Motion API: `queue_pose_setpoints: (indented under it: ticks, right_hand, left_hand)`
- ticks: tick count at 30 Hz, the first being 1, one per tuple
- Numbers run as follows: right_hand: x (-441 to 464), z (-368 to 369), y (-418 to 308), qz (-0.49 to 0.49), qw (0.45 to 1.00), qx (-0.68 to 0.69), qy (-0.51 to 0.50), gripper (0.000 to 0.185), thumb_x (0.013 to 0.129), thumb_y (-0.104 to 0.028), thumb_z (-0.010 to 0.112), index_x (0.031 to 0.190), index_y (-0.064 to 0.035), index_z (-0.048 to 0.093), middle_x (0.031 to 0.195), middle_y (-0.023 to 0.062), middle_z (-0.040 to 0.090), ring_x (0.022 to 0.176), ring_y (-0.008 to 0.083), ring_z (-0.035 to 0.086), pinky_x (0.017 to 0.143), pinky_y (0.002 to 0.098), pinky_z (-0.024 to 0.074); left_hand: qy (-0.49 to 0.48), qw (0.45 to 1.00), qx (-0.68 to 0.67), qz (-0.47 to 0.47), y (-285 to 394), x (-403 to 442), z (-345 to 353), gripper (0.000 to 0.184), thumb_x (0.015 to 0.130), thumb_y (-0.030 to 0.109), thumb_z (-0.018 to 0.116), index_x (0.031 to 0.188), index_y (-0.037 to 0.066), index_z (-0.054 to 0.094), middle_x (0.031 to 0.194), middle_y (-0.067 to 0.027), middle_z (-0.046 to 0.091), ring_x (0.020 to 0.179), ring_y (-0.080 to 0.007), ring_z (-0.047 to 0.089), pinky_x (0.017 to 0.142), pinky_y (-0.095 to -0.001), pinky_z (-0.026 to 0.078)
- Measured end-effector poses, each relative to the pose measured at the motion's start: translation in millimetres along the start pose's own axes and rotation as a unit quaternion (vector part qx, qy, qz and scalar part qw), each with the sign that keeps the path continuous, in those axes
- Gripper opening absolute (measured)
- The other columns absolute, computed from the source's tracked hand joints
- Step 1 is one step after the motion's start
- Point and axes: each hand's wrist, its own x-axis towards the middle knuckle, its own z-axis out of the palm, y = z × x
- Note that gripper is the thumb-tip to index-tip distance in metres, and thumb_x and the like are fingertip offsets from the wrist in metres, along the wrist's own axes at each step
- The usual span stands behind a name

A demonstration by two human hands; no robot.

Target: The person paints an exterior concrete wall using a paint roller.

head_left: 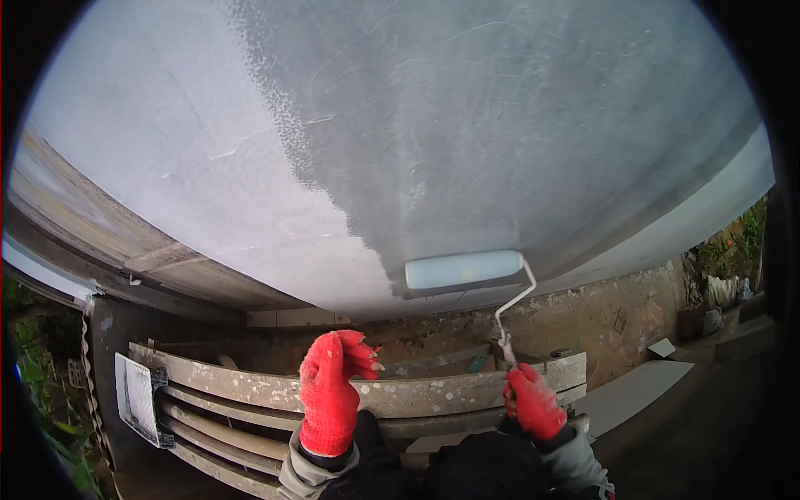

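My right hand [533, 402], in a red glove, is wrapped round the handle of a paint roller [463, 269]. The roller's pale sleeve lies against the lower part of the large wall or panel surface [500, 150], and its bent wire frame runs down to my grip. A darker grey, wet-looking area covers the middle and right of that surface, with a ragged border against the lighter left part. My left hand [333, 392], also red-gloved, is raised in front of the slatted wooden bench [433, 396]. Its fingers are loosely bent and apart, with nothing visible in them.
At the bench's left end stands a white paint tray [137, 398], tilted. Paint spots mark the slats. White boards [637, 396] lie on the ground at the right, below a stained low wall [617, 333]. Plants [737, 237] show at the right edge and the far left.
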Motion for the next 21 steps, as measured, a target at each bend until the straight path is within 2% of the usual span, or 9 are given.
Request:
queue_pose_setpoints:
  ticks: [3,7,12,14,15,16,18,20,21]
  right_hand:
    - [-39,0,-11,-0.055,0.998,-0.005,0.009,0.014,0.095,-0.021,0.043,0.102,-0.0090,0.047,0.064,-0.0002,0.045,0.045,0.0086,0.038,0.042,0.0242,0.0329]
    - [-67,4,-36,-0.119,0.993,0.016,0.004,0.012,0.093,-0.013,0.043,0.102,-0.0072,0.048,0.066,-0.0001,0.047,0.048,0.0074,0.041,0.043,0.0230,0.0344]
    - [-71,7,-60,-0.193,0.981,0.029,0.017,0.010,0.094,-0.013,0.043,0.099,-0.0066,0.049,0.065,-0.0014,0.047,0.049,0.0062,0.041,0.044,0.0219,0.0339]
    - [-67,7,-73,-0.287,0.955,-0.041,0.060,0.010,0.094,-0.014,0.044,0.097,-0.0059,0.050,0.062,-0.0032,0.045,0.050,0.0047,0.041,0.044,0.0219,0.0327]
    - [-59,5,-75,-0.297,0.952,-0.030,0.065,0.012,0.094,-0.014,0.048,0.096,-0.0029,0.051,0.061,0.0025,0.050,0.049,0.0117,0.048,0.045,0.0271,0.0362]
    - [-47,0,-65,-0.291,0.954,-0.024,0.064,0.012,0.094,-0.014,0.048,0.096,-0.0029,0.051,0.061,0.0025,0.050,0.049,0.0117,0.048,0.045,0.0271,0.0362]
    - [-11,-7,-36,-0.363,0.901,-0.190,0.143,0.016,0.093,-0.016,0.052,0.098,-0.0002,0.052,0.066,0.0129,0.057,0.054,0.0262,0.057,0.050,0.0350,0.0418]
    - [9,-12,-1,-0.377,0.879,-0.233,0.176,0.019,0.092,-0.018,0.055,0.098,0.0005,0.052,0.073,0.0208,0.059,0.067,0.0386,0.060,0.057,0.0421,0.0445]
    - [14,-13,13,-0.348,0.901,-0.216,0.144,0.019,0.092,-0.018,0.055,0.098,-0.0003,0.053,0.074,0.0212,0.059,0.069,0.0400,0.060,0.058,0.0428,0.0445]
  left_hand:
    - [0.012,0.998,0.037,0.054,16,-4,7,0.041,0.098,0.037,0.044,0.099,-0.001,0.057,0.075,-0.0100,0.061,0.063,-0.0193,0.060,0.057,-0.0287,0.049]
    - [-0.008,0.994,0.015,0.111,44,-11,13,0.036,0.100,0.031,0.044,0.098,-0.002,0.058,0.079,-0.0107,0.063,0.065,-0.0194,0.062,0.059,-0.0285,0.049]
    - [-0.004,0.982,0.048,0.181,74,-25,26,0.040,0.100,0.034,0.040,0.099,-0.003,0.057,0.079,-0.0113,0.062,0.065,-0.0192,0.060,0.057,-0.0285,0.049]
    - [-0.017,0.970,0.065,0.236,82,-31,31,0.042,0.100,0.035,0.038,0.098,-0.004,0.056,0.079,-0.0122,0.062,0.064,-0.0195,0.060,0.057,-0.0285,0.049]
    - [-0.015,0.965,0.068,0.251,84,-32,33,0.045,0.101,0.036,0.035,0.097,-0.004,0.055,0.076,-0.0130,0.061,0.061,-0.0202,0.059,0.056,-0.0279,0.048]
    - [-0.016,0.966,0.076,0.248,86,-36,37,0.045,0.101,0.036,0.035,0.097,-0.004,0.055,0.076,-0.0130,0.061,0.061,-0.0202,0.059,0.056,-0.0279,0.048]
    - [0.001,0.958,0.109,0.265,89,-41,40,0.047,0.101,0.038,0.033,0.097,-0.004,0.054,0.072,-0.0132,0.060,0.058,-0.0208,0.058,0.054,-0.0275,0.048]
    - [0.015,0.960,0.106,0.261,88,-41,41,0.048,0.101,0.039,0.032,0.096,-0.004,0.053,0.069,-0.0131,0.059,0.056,-0.0212,0.057,0.054,-0.0272,0.047]
    - [0.002,0.961,0.102,0.256,87,-42,41,0.042,0.101,0.037,0.035,0.097,-0.002,0.053,0.071,-0.0114,0.057,0.058,-0.0206,0.056,0.052,-0.0277,0.046]
